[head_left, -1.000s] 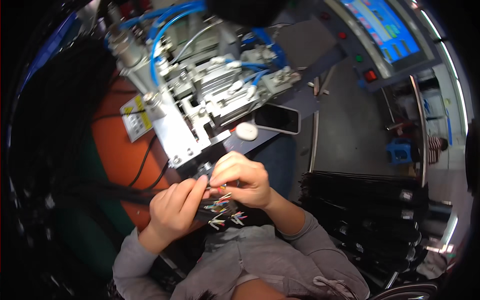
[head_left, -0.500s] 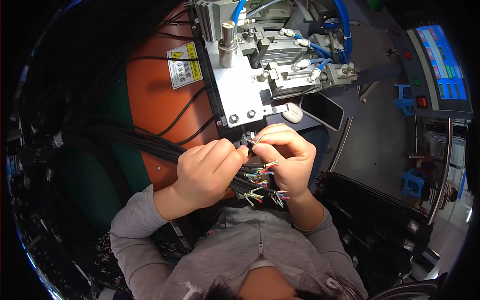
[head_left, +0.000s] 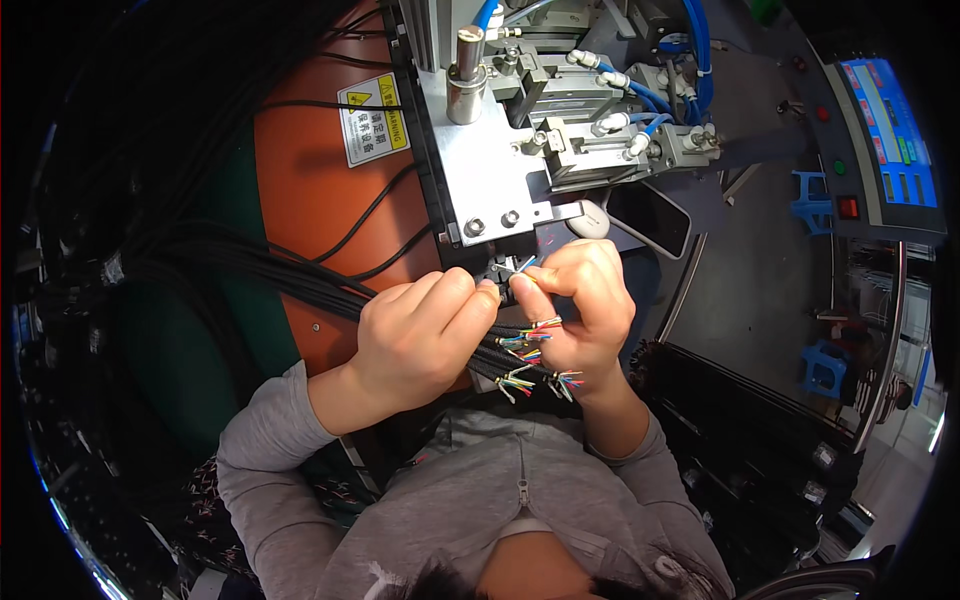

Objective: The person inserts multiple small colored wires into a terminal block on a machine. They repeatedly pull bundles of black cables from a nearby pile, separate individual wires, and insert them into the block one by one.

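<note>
My left hand (head_left: 415, 335) is closed in a pinch, its fingertips gripping a cable whose sheath they mostly hide. From that cable's end, thin coloured wires (head_left: 527, 265) fan out in front of the machine's small dark fixture (head_left: 500, 268). My right hand (head_left: 580, 305) pinches at these wires between thumb and forefinger. Just below my hands lies a bundle of black cables (head_left: 330, 288), coming in from the left. Their stripped ends (head_left: 520, 380) show red, yellow, blue, green and white wires spread apart.
A metal machine (head_left: 490, 180) with pneumatic cylinders and blue air hoses stands ahead, on an orange tabletop (head_left: 310, 210). Beside it lie a white oval case (head_left: 589, 220) and a phone (head_left: 650, 218). A control screen (head_left: 885, 130) with buttons is at far right, near blue stools (head_left: 825, 368).
My right fingers have shifted and curled more around the wires, which now point more to the upper right. My left hand holds its pinch nearly in place. The view has moved slightly.
</note>
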Tool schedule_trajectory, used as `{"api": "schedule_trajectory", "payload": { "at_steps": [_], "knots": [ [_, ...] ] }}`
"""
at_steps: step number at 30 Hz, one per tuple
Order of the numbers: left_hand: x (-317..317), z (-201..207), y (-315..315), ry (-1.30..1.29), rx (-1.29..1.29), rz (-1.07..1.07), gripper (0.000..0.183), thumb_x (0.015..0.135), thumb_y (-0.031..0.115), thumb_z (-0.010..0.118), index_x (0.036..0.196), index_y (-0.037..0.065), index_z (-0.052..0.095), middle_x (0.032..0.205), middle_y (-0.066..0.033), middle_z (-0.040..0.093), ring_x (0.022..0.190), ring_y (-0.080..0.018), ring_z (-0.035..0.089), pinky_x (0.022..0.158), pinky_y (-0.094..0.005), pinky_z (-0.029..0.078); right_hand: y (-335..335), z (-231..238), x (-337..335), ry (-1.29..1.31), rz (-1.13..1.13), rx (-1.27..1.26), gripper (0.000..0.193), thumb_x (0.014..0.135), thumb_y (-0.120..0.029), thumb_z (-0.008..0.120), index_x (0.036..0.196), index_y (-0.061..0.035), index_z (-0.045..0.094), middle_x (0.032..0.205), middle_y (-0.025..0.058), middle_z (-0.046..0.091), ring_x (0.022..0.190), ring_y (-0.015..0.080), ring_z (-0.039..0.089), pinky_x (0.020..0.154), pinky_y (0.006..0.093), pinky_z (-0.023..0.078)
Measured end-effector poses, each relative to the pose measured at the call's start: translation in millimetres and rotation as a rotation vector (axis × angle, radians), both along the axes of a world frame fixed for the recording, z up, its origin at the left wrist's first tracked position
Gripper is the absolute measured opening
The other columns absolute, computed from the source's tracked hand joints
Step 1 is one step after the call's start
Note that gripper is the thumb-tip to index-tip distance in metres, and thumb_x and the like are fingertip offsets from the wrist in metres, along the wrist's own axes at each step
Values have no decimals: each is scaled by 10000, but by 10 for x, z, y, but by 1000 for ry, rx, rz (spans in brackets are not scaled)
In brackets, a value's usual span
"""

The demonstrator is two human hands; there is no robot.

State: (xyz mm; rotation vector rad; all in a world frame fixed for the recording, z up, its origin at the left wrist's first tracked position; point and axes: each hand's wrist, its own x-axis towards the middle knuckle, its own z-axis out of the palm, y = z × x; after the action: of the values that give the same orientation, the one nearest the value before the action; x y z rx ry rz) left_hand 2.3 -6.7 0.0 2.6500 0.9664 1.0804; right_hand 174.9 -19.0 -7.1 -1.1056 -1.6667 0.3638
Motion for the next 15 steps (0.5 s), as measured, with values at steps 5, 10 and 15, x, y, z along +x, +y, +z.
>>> {"api": "schedule_trajectory", "payload": {
  "at_steps": [5,10,15],
  "knots": [
    [-9,28,13,81,138,9,134,693,67,668,816,65,613,711,-4,481,551,-107,477,429,-234,340,-24,44,118,175,167,-371,130,778,-45,698,764,-26,570,727,69,572,670,165,525,628,289,412],
    [-15,-4,11,59,122,-10,244,670,95,662,909,48,672,744,-4,550,554,-117,495,441,-239,367,-56,-7,268,700,418,-852,109,877,-93,635,840,-27,557,794,1,549,759,50,498,682,220,403],
    [6,-15,-37,141,98,6,332,670,115,659,996,70,701,753,8,567,565,-114,499,450,-234,377,-70,-147,278,514,299,-664,81,848,-52,644,836,9,591,827,43,589,790,92,535,724,235,420]
  ]
}}
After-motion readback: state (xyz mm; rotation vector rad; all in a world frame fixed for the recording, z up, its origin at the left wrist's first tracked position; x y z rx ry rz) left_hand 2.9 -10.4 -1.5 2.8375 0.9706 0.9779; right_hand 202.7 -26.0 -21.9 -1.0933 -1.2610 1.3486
